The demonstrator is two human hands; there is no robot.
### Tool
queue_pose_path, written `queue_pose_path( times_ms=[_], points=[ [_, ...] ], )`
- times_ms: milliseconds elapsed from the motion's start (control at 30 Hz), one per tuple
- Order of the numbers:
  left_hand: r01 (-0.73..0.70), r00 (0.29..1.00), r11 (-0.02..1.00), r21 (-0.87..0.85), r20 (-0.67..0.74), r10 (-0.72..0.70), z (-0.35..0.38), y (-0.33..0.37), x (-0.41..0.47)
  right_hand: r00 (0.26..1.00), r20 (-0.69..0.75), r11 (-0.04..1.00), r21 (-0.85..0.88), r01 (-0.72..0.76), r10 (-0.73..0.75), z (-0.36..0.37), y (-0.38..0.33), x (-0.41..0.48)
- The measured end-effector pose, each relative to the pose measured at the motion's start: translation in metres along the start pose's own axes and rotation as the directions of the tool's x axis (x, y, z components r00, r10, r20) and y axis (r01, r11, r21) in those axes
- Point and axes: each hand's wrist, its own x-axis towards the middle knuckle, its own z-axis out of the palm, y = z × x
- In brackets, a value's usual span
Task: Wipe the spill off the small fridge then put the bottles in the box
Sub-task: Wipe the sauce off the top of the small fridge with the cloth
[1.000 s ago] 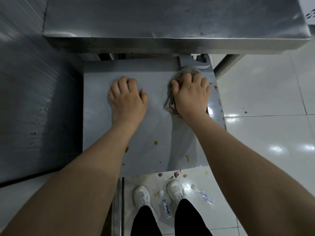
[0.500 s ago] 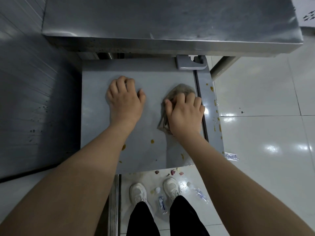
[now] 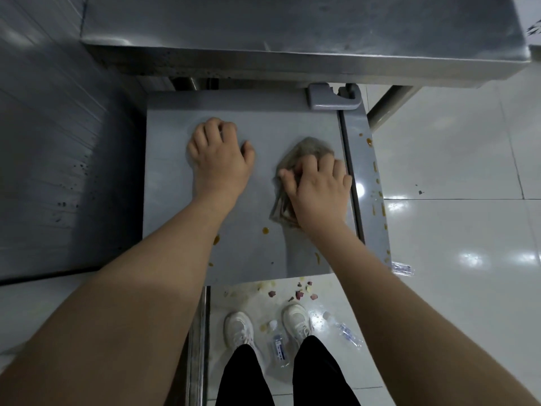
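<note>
Head view, wiping stage. We are marking the spill (image 3: 265,230) as glossy orange-brown drops on the flat grey top of the small fridge (image 3: 248,127): one near the middle, a few toward the front edge, and a line along the narrow strip at the right edge. The cloth (image 3: 310,148), a thin crumpled beige-grey rag, is lying right of centre, its long axis running back to front. The right hand (image 3: 319,189) is bearing down on it, fingers curled and clamped into the fabric. The left hand (image 3: 219,159) is resting on the bare top left of centre, fingers curled under, gripping nothing. We are judging that the next stroke turns on one relation: the nearest drop is sitting just beside the cloth's front tail, slightly left of it, so the right hand is the nearer one and a pull toward the front edge should meet it. The bottles (image 3: 278,344), small and clear plastic, are lying on the glossy white floor (image 3: 453,171) below the front edge, one between the white shoes (image 3: 238,329), near petal-like scraps (image 3: 301,291). The box is not in view. A steel table (image 3: 292,33) is overhanging the back edge beside a moulded grey hinge cover (image 3: 333,96).
</note>
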Motion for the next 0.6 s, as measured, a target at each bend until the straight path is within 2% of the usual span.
queue_pose_path(
  times_ms=[67, 133, 233, 333, 400, 500, 600],
  points=[
    [0.008, 1.000, 1.000, -0.005, 0.018, -0.008, -0.001, 0.000, 0.000, 0.999, 0.037, 0.997, 0.072, 0.004, -0.007, -0.005, 0.005, -0.014],
    [0.023, 0.999, 0.999, -0.023, 0.046, -0.022, -0.004, 0.000, -0.001, 0.989, 0.144, 0.991, 0.127, -0.036, 0.018, -0.013, 0.009, -0.010],
    [0.071, 0.992, 0.989, -0.132, 0.110, -0.056, -0.013, -0.004, 0.001, 0.977, 0.214, 0.990, 0.141, -0.032, 0.001, -0.018, 0.013, -0.004],
    [0.092, 0.981, 0.971, -0.220, 0.184, -0.052, -0.027, -0.007, 0.001, 0.980, 0.176, 0.986, 0.155, 0.061, -0.088, -0.024, 0.009, -0.015],
    [0.081, 0.977, 0.965, -0.249, 0.213, -0.027, -0.040, -0.009, -0.005, 0.968, 0.200, 0.981, 0.149, 0.123, -0.152, -0.027, 0.009, -0.031],
    [0.076, 0.957, 0.966, -0.248, 0.292, -0.001, -0.061, -0.015, -0.024, 0.948, 0.239, 0.975, 0.123, 0.183, -0.209, -0.031, 0.014, -0.063],
    [0.062, 0.937, 0.970, -0.233, 0.349, 0.024, -0.069, -0.023, -0.044, 0.957, 0.189, 0.975, 0.065, 0.213, -0.222, -0.033, 0.017, -0.093]
  ],
)
